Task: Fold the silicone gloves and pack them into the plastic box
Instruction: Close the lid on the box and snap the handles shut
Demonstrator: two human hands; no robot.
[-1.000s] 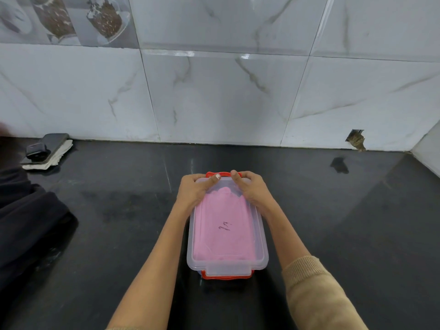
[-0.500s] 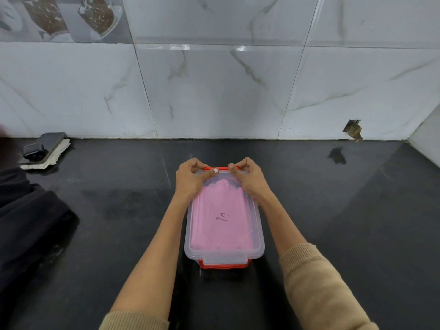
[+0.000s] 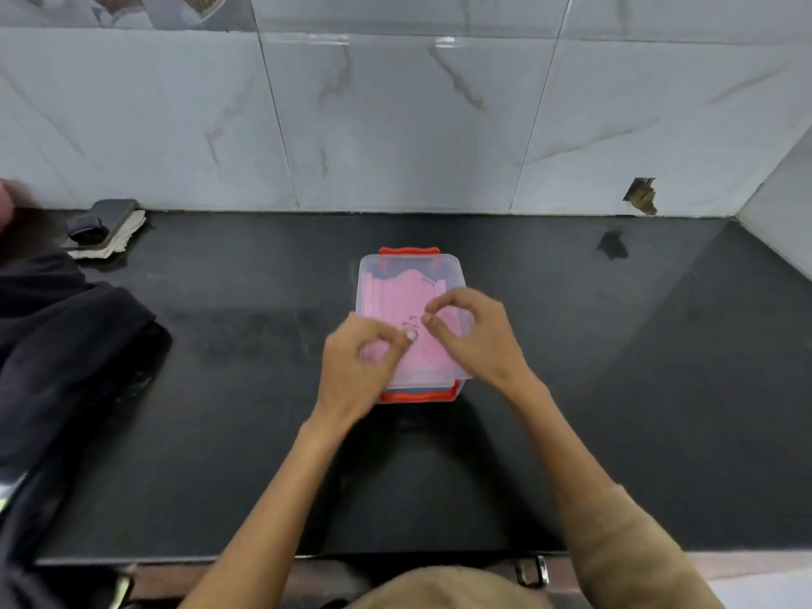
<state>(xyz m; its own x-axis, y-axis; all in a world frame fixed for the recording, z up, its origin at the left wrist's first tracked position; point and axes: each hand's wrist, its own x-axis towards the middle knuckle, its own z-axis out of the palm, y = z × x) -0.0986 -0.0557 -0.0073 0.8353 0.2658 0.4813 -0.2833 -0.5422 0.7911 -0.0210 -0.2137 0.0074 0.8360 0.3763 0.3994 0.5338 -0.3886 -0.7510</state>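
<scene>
Pink silicone gloves [image 3: 406, 301] lie inside the lidded plastic box [image 3: 411, 265] while left hand [image 3: 360, 367] and right hand [image 3: 474, 334] hover above, loosely curled, holding nothing.

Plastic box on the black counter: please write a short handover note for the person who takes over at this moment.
Left hand: above the near left part of the lid, fingers curled, holding nothing.
Right hand: above the right part of the lid, fingers curled, holding nothing.
Plastic box: on the black counter, clear lid on, red clips at the far and near ends.
Pink silicone gloves: folded inside, seen through the lid.
Done: folding, packing, lid placed.
Left: cannot tell if the near clip is latched; probably check both clips.
</scene>
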